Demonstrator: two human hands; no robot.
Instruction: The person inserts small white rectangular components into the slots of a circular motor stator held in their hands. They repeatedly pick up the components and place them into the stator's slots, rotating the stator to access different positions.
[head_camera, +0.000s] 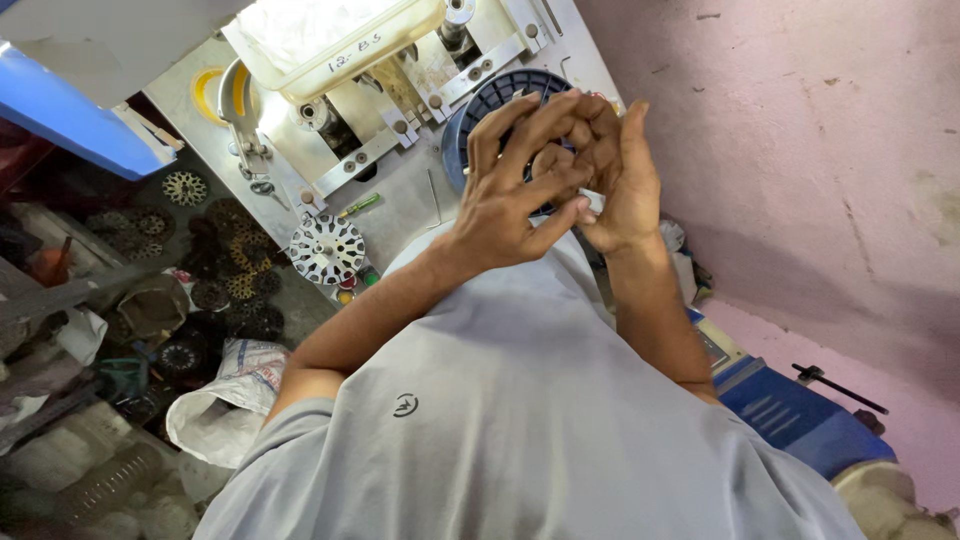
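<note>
Grey machine (400, 190) fills the upper centre, a blue spool (490, 100) on its right side. Before the spool, left hand (515, 195) and right hand (620, 165) meet, fingers curled together; what they pinch cannot be told. White slotted disc (326, 249) lies centre-left.

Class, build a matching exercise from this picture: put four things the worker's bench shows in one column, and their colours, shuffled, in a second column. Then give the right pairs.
1 slotted round disc
2 spool behind the hands
3 shirt
4 wall

a pink
b grey
c dark blue
d white and black

Pairs: 1-d, 2-c, 3-b, 4-a
</note>
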